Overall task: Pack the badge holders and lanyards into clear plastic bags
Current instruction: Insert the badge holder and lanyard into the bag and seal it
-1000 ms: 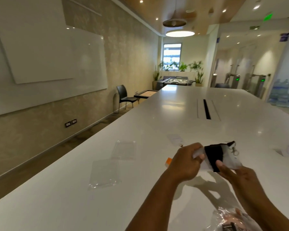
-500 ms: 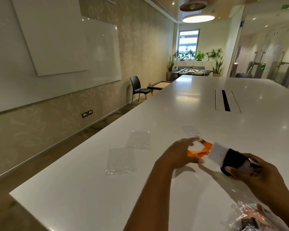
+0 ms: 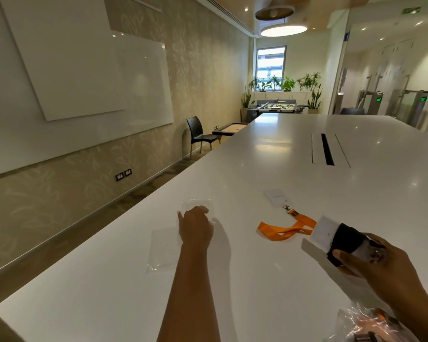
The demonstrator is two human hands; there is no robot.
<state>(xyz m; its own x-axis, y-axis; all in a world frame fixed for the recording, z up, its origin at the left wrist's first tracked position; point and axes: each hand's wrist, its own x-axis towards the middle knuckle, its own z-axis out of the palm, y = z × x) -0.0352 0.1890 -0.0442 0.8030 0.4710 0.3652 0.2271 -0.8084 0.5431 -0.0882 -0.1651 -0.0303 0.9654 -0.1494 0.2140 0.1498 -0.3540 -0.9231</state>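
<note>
Now, head view only: the left hand (image 3: 195, 227) lies palm-down on the far flat clear plastic bag (image 3: 197, 206), fingers spread loosely over its near edge; whether they pinch the film I cannot tell. A second flat clear plastic bag (image 3: 164, 250) lies just nearer than the first, beside the left wrist. The right hand (image 3: 371, 260) is clenched around a white badge holder wrapped in a black lanyard (image 3: 336, 239), held above the long white glossy table (image 3: 257, 164). Taking the first bag as landmark, the held bundle is well to its right; an orange ribbon lanyard with a metal clip (image 3: 286, 227) lies loose between them, and a white rectangular badge holder (image 3: 275, 197) sits just beyond that clip, seemingly attached. A crumpled clear bag with packed items (image 3: 366, 324) sits at the near right corner. Step in hand, by my reading: fetching an empty bag for the wrapped set. The next move calls for lifting one film off the slick top, parting its mouth, then bringing the bundle across and sliding it in. Against the earlier frames: both hands were together at the bundle, then the left was at the orange lanyard; it has since crossed left onto the bag, while the right keeps its hold.
</note>
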